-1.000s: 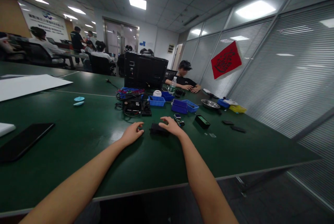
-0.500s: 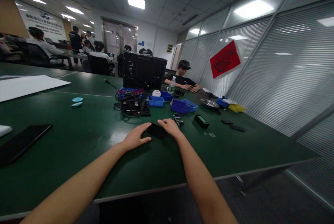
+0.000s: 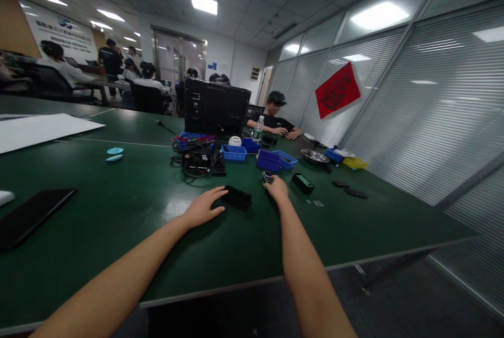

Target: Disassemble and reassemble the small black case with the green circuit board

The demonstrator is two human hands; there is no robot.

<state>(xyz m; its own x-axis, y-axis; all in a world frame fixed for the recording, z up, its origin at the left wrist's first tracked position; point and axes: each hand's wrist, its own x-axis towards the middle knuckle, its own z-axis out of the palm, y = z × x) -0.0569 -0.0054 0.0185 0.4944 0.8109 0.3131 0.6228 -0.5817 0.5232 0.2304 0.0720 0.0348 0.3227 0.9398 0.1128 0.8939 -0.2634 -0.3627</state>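
Observation:
My left hand rests on the green table with thumb and fingers apart, its fingertips at the left end of a black open-topped box. To the right of that box, my right hand has its fingers closed on a small circuit board with a little screen. Part of the board is hidden by the hand. A second black box with a green inside lies just right of my right hand. Near it are small clear pieces and two flat black pieces.
Behind the hands stand blue bins, a black power unit with cables, and a monitor. A metal bowl is at the right. A dark tablet-like slab lies left. Another person sits across the table.
My right hand has left the black box and moved right onto the circuit board, taking hold of it. My left hand stays at the box, which is now more visible.

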